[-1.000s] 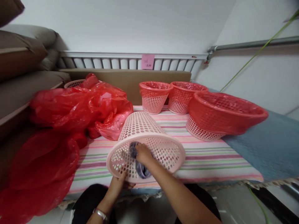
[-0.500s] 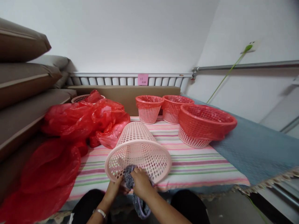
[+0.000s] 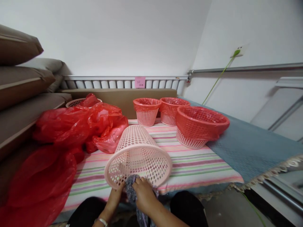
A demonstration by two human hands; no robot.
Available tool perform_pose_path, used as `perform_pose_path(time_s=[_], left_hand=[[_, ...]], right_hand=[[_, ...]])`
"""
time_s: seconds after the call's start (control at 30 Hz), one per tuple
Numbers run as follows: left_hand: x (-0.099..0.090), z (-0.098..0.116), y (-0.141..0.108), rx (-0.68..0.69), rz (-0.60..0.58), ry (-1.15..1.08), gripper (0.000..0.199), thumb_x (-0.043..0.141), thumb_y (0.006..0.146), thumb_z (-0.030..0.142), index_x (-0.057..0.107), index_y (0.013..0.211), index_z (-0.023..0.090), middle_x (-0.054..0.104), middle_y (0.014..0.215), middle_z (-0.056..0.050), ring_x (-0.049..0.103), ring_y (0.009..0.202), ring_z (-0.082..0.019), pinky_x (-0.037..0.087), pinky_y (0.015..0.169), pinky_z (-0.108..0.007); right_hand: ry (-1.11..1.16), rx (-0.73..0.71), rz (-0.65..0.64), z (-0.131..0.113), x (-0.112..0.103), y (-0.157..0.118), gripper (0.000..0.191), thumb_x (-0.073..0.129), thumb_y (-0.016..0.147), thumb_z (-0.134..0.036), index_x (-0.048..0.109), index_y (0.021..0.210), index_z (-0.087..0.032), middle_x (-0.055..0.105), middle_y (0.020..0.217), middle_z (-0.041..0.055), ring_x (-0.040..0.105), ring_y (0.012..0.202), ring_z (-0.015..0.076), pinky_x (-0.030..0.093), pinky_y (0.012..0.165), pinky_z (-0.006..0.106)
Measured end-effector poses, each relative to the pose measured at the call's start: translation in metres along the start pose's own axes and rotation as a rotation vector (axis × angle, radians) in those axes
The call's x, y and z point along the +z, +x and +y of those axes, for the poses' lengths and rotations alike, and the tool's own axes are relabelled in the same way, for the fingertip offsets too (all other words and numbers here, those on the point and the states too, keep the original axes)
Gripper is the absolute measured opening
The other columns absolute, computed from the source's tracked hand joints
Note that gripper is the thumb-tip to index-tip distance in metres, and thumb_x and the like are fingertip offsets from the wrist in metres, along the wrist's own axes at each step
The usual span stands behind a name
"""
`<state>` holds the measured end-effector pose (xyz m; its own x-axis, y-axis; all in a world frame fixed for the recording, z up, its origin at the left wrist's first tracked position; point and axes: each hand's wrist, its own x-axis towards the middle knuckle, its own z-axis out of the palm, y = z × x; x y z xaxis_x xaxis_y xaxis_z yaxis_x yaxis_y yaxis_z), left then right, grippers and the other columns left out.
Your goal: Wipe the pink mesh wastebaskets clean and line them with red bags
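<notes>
A pale pink perforated plastic basket (image 3: 138, 157) lay tipped on its side on the striped pink-and-green cloth (image 3: 201, 164) covering the bed, its open mouth turned toward the person, likely so the inside could be reached from the near edge. The left hand (image 3: 117, 194) was closed on the lower rim of the basket, apparently steadying it against rolling. The right hand (image 3: 143, 195) was closed around a bunched grey-purple rag (image 3: 129, 192), which it pressed against the basket's rim just beside the left hand; the rag's tail hung down below the bed edge.

Crumpled red plastic bags (image 3: 78, 126) were heaped to the left, nearly touching the basket's base, so there was little room to swing it that way. To the right the striped cloth lay open as far as a wide basket lined with red plastic (image 3: 201, 126). Two smaller lined red baskets (image 3: 146, 111) stood upright farther back, near a brown board and a white railing (image 3: 118, 82). The basket's mouth sat at the bed's front edge, just above the person's lap.
</notes>
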<state>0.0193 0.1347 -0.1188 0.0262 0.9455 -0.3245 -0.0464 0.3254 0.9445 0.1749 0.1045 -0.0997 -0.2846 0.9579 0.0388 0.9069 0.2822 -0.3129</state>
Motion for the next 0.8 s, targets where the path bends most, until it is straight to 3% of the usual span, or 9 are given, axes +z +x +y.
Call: perform_pose_path(time_s=[0.13,0.2,0.27,0.33,0.43,0.53,0.67,0.8], left_hand=[[-0.02,0.004,0.015,0.058,0.004,0.056,0.061,0.076,0.06,0.05,0.064,0.108,0.014,0.073,0.105,-0.014,0.067,0.101,-0.033,0.057,0.079,-0.038],[-0.034,0.007,0.022,0.091,0.004,0.083,0.068,0.077,0.057,0.052,0.062,0.111,0.013,0.071,0.111,-0.015,0.065,0.105,-0.032,0.057,0.078,-0.035],[-0.043,0.007,0.025,0.098,-0.02,0.11,0.074,0.075,0.058,0.056,0.059,0.115,0.011,0.074,0.1,-0.016,0.072,0.087,-0.032,0.058,0.063,-0.033],[-0.044,0.002,0.025,0.076,-0.062,0.128,0.08,0.069,0.062,0.061,0.054,0.121,0.008,0.077,0.075,-0.013,0.072,0.058,-0.029,0.054,0.044,-0.032],[-0.035,-0.009,0.023,0.041,-0.129,0.12,0.088,0.063,0.068,0.064,0.042,0.131,0.006,0.072,0.053,-0.008,0.069,0.046,-0.028,0.052,0.039,-0.031],[-0.025,-0.02,0.026,0.03,-0.173,0.105,0.089,0.061,0.069,0.065,0.037,0.134,0.008,0.072,0.055,-0.007,0.071,0.052,-0.029,0.054,0.043,-0.032],[-0.024,-0.027,0.034,-0.011,-0.155,0.113,0.088,0.066,0.065,0.065,0.043,0.129,0.009,0.075,0.068,-0.011,0.07,0.05,-0.028,0.055,0.043,-0.033],[-0.026,-0.027,0.035,-0.062,-0.142,0.11,0.085,0.07,0.064,0.059,0.045,0.131,0.011,0.074,0.075,-0.011,0.07,0.049,-0.027,0.057,0.046,-0.034]], right_hand=[[0.001,0.027,0.026,0.001,0.006,-0.003,0.036,0.055,0.056,-0.013,0.063,0.091,-0.016,0.058,0.108,0.0111,0.05,0.098,0.0274,0.04,0.083,0.037],[-0.001,0.023,0.021,0.001,0.006,-0.001,0.036,0.056,0.056,-0.012,0.063,0.091,-0.016,0.058,0.108,0.011,0.051,0.099,0.0278,0.039,0.085,0.037],[-0.001,0.042,-0.003,0.001,0.002,0.004,0.036,0.056,0.057,-0.012,0.064,0.091,-0.016,0.059,0.107,0.0106,0.052,0.098,0.028,0.04,0.085,0.037],[0.018,0.096,0.017,0.001,-0.006,0.016,0.036,0.055,0.058,-0.011,0.064,0.092,-0.017,0.06,0.106,0.01,0.052,0.099,0.0274,0.04,0.087,0.036],[0.062,0.165,0.156,0.001,-0.014,0.039,0.043,0.052,0.063,-0.009,0.062,0.104,-0.017,0.058,0.111,0.0103,0.049,0.106,0.026,0.036,0.093,0.034],[0.038,0.139,0.15,0.001,-0.009,0.06,0.044,0.051,0.067,-0.009,0.061,0.109,-0.017,0.058,0.114,0.0114,0.049,0.106,0.0274,0.037,0.093,0.037],[0.048,0.137,0.129,0.01,0.005,0.086,0.038,0.05,0.068,-0.007,0.063,0.102,-0.014,0.059,0.111,0.0139,0.051,0.104,0.0298,0.039,0.09,0.042],[0.134,0.159,0.17,0.029,0.0,0.135,0.046,0.047,0.078,-0.011,0.051,0.124,-0.015,0.05,0.13,0.0132,0.038,0.125,0.0274,0.029,0.103,0.042]])
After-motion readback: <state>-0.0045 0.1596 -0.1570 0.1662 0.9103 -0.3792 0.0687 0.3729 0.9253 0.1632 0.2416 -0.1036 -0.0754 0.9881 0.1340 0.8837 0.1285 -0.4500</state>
